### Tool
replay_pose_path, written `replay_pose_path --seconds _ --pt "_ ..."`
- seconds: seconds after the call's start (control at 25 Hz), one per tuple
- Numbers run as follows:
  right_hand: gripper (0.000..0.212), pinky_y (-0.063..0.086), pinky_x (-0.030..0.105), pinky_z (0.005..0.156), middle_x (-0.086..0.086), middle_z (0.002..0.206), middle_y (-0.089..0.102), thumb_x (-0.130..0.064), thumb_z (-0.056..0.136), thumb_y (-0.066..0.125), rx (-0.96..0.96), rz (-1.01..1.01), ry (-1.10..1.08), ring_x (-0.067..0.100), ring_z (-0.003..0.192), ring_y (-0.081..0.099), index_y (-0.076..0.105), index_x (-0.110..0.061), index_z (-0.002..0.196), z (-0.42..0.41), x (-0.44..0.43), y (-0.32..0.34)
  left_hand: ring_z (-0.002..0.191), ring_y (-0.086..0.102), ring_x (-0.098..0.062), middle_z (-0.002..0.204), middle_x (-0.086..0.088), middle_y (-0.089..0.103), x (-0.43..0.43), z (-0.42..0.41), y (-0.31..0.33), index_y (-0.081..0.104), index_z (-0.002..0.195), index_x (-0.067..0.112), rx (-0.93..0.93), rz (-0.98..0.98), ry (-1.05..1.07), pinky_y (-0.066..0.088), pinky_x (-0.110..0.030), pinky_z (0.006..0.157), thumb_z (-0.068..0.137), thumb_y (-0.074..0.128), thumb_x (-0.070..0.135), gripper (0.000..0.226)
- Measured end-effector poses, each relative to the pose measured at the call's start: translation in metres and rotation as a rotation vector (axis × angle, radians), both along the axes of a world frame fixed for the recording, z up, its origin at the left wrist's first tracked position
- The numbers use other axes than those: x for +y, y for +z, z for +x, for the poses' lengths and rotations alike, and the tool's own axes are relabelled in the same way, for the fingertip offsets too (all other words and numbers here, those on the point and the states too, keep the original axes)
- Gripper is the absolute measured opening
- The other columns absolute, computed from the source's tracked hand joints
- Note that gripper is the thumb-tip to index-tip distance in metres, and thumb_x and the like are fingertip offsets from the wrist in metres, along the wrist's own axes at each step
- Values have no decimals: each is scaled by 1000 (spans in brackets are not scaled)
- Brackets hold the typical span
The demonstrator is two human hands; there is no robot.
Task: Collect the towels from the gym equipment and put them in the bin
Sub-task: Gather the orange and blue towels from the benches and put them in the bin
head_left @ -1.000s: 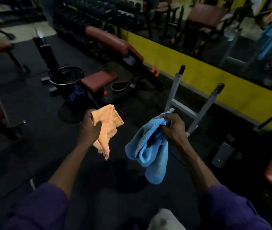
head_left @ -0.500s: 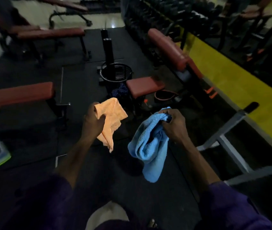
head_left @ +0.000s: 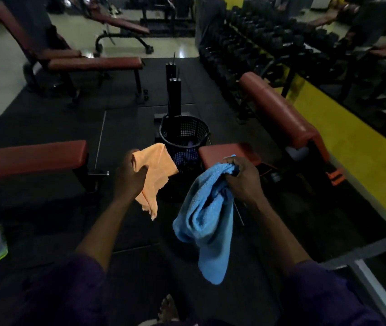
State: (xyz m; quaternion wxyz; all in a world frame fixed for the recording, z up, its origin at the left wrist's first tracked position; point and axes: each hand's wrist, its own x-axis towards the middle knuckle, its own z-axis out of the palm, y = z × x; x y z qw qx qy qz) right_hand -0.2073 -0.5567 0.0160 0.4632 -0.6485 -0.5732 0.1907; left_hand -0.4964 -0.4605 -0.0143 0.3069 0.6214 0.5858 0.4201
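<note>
Left hand (head_left: 129, 176) grips orange towel (head_left: 156, 175), right hand (head_left: 242, 178) grips blue towel (head_left: 207, 222); both hang lengthwise down, just before bin (head_left: 183, 128).

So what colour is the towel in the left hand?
Orange. The towel in the left hand shows best in the head view.

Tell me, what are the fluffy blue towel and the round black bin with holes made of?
Fluffy blue towel: likely terry or microfibre cloth; it has a fuzzy nap and hangs in soft folds from the right hand. Round black bin: probably matte plastic; its stiff wall has a moulded grid of small holes.
</note>
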Motion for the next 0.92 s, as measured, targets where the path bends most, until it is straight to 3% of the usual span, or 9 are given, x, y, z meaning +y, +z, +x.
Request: replay_pose_path --seconds 0.16,0.28,0.36,0.52,0.72,0.92 --pt "40 56 21 72 -14 87 73 -5 71 58 47 -14 -21 1 79 68 69 -38 91 3 88 -4 112 53 -19 125 -2 57 94 5 5 47 130 23 59 20 -19 45 -36 92 88 64 14 47" --pt "42 56 20 74 -15 88 72 -6 70 58 50 13 -33 0 82 68 69 -41 90 4 146 -5 106 53 -14 116 6 56 154 14 6 50 128 21 50 34 -31 41 -31 86 87 63 14 44" --pt "38 58 27 75 -10 86 73 -4 72 59 55 -1 -27 5 82 69 72 -35 89 10 194 -4 106 53 -13 117 5 57 199 24 3 50 130 20 33 12 -27 42 -31 86 88 63 13 44" --pt "43 52 14 66 -22 80 72 -8 72 59 30 55 34 -4 72 67 70 -48 80 26 294 0 111 58 -23 122 -6 61 295 55 -11 52 129 15 17 -20 -36 49 -40 91 89 60 8 42" --pt "33 60 37 73 -14 81 73 -14 75 63 69 -79 -3 4 77 70 72 -45 81 43 392 -7 110 58 -29 119 -12 62 387 97 -24 53 129 10 32 -74 1 51 -43 90 88 58 7 41" --pt "34 61 41 73 -13 86 74 -9 74 64 63 -158 -36 6 79 71 74 -39 86 52 473 -21 113 58 -30 121 -14 62 498 112 -37 53 130 8 -82 -126 -7 49 -42 93 90 59 6 40"
